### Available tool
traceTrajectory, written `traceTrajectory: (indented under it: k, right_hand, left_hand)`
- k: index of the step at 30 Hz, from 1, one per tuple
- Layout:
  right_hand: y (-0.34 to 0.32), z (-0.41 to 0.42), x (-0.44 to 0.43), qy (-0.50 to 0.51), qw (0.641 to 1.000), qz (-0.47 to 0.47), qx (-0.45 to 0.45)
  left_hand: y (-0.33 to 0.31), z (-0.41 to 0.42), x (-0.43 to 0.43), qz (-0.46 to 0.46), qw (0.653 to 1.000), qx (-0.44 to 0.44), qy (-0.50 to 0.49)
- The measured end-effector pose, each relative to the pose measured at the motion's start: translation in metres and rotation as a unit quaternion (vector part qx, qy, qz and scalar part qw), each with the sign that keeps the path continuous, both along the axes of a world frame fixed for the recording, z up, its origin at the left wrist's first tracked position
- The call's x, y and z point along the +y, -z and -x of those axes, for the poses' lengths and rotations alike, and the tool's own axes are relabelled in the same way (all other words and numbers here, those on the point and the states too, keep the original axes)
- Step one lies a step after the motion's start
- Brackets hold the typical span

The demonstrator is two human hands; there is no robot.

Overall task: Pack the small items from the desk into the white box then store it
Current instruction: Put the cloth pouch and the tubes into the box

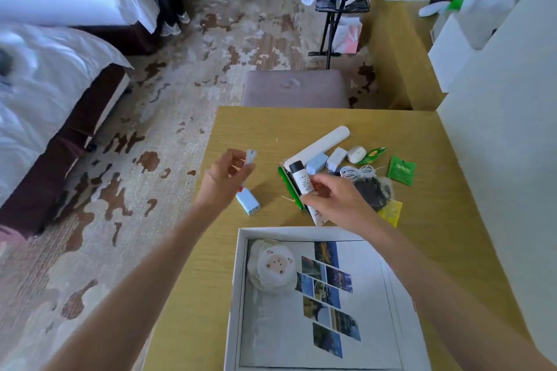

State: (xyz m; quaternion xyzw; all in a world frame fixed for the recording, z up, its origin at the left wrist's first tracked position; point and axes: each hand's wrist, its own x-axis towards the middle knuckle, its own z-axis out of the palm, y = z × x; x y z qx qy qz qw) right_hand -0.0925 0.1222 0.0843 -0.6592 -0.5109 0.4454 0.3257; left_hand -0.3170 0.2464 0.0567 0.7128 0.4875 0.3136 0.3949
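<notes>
Fingers (238, 163) of our left hand (224, 182) pinch a small white plug (251, 156) above the table (241, 129). Our right hand (334, 200) curls round the lower half of a black-capped tube (301, 178) in the pile (337, 159) of small items. The white box (239, 280) lies open nearest us, with a sheep toy (275, 263) and a photo sheet (328, 295) inside. We judge both pieces light and rigid. The tube looks smooth, perhaps slippery, so we would hold it round the middle, and the plug by its flat sides.
</notes>
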Motion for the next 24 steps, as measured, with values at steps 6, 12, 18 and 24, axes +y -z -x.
traceTrajectory:
  k: [6,12,18,24]
  right_hand:
    - [0.007,-0.023,-0.057,-0.074,0.996,0.023,-0.054]
    - [0.028,-0.034,-0.107,-0.157,0.977,0.091,-0.115]
    - [0.052,-0.026,-0.128,-0.218,0.950,0.127,-0.184]
    - [0.069,-0.017,-0.132,-0.237,0.931,0.083,-0.264]
  left_hand:
    - [-0.031,-0.025,-0.123,-0.061,0.985,0.119,0.114]
    - [0.009,-0.033,-0.203,-0.053,0.924,0.326,0.193]
    - [0.040,-0.037,-0.224,-0.164,0.859,0.416,0.250]
    - [0.045,-0.041,-0.231,-0.167,0.852,0.432,0.245]
